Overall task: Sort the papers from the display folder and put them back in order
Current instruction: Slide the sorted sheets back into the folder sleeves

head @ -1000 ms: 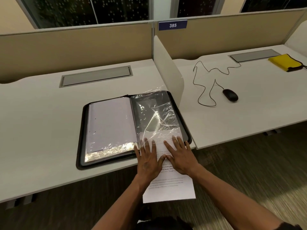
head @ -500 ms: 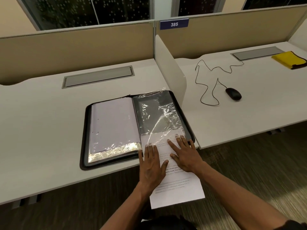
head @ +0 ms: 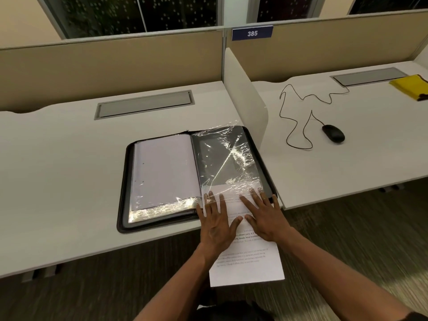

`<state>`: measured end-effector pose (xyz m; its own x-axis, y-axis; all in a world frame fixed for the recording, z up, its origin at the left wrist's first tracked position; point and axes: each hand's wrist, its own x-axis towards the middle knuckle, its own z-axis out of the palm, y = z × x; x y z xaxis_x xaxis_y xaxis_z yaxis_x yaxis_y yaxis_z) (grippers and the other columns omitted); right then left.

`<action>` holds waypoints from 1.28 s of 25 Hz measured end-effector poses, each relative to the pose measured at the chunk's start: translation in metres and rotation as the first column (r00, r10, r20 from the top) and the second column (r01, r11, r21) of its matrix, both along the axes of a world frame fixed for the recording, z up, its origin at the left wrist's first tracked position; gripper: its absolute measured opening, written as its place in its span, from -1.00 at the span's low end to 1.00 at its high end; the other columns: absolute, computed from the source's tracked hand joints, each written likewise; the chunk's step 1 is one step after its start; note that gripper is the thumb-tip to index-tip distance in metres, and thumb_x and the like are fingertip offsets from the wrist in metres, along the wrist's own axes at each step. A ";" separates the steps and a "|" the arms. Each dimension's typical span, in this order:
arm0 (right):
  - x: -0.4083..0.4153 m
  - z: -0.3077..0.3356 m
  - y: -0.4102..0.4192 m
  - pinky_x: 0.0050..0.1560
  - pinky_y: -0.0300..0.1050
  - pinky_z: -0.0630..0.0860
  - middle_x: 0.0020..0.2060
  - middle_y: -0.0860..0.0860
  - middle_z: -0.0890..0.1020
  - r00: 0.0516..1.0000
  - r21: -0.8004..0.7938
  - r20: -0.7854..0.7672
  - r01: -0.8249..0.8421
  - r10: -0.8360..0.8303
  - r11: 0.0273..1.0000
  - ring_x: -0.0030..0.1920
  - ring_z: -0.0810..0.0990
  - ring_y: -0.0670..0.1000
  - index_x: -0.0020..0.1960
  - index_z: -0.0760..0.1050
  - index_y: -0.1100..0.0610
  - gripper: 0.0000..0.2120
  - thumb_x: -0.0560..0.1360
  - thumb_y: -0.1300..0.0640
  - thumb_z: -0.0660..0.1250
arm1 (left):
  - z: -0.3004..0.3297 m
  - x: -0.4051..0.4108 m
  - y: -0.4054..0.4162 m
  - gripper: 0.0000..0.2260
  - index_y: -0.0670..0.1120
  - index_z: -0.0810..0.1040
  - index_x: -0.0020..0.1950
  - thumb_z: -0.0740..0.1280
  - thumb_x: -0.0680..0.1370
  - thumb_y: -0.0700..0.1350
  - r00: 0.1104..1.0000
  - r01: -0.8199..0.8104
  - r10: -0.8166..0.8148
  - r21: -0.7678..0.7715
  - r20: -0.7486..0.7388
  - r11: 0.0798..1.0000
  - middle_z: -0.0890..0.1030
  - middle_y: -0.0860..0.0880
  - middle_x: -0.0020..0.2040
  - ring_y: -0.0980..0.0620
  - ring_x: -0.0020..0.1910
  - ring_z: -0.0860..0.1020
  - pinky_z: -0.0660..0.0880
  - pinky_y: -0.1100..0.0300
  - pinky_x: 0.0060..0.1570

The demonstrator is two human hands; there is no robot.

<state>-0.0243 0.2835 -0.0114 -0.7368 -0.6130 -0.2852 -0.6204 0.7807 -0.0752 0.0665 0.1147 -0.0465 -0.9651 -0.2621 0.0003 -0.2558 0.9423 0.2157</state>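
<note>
The folder [head: 194,179] lies open at the desk's [head: 58,181] front edge, near its right corner. Both hands lie flat, fingers straight, gripping nothing: the left hand [head: 216,224] and right hand [head: 266,218] press a printed sheet [head: 250,262] whose top seems to sit just inside the right-hand sleeve [head: 228,163], the rest overhanging the desk. The left page already holds paper. Judging by this, refilling is under way; this sheet is only partly in.
</note>
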 end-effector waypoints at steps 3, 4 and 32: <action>0.000 0.002 -0.002 0.52 0.32 -0.22 0.63 0.00 -0.20 1.000 0.021 -0.010 -0.001 0.002 1.000 0.62 -0.19 0.11 0.60 -0.29 -0.21 -0.35 0.54 -0.32 -0.31 | 0.004 -0.013 0.004 -0.12 -0.15 -0.06 0.63 -0.20 0.54 0.47 0.995 -0.087 0.086 0.013 0.042 0.996 -0.14 -0.34 0.59 -0.30 0.59 -0.18 -0.24 -0.39 0.45; 0.000 0.003 -0.003 0.52 0.33 -0.21 0.63 0.00 -0.19 1.000 0.018 -0.007 0.000 0.000 1.000 0.63 -0.18 0.11 0.61 -0.27 -0.21 -0.34 0.53 -0.32 -0.34 | 0.005 -0.017 0.007 -0.12 -0.15 -0.08 0.63 -0.20 0.53 0.47 0.992 -0.115 0.114 0.018 0.053 0.993 -0.17 -0.35 0.59 -0.31 0.58 -0.21 -0.27 -0.40 0.44; -0.001 0.005 -0.006 0.53 0.37 -0.21 0.62 0.06 -0.19 1.000 0.035 0.030 -0.009 0.008 0.999 0.62 -0.21 0.14 0.62 -0.30 -0.07 -0.17 0.45 -0.45 -0.39 | -0.002 0.011 0.010 -0.31 -0.12 0.09 0.62 -0.07 0.64 0.31 0.999 0.032 -0.033 -0.040 -0.009 0.999 0.03 -0.23 0.62 -0.24 0.60 -0.06 -0.15 -0.36 0.48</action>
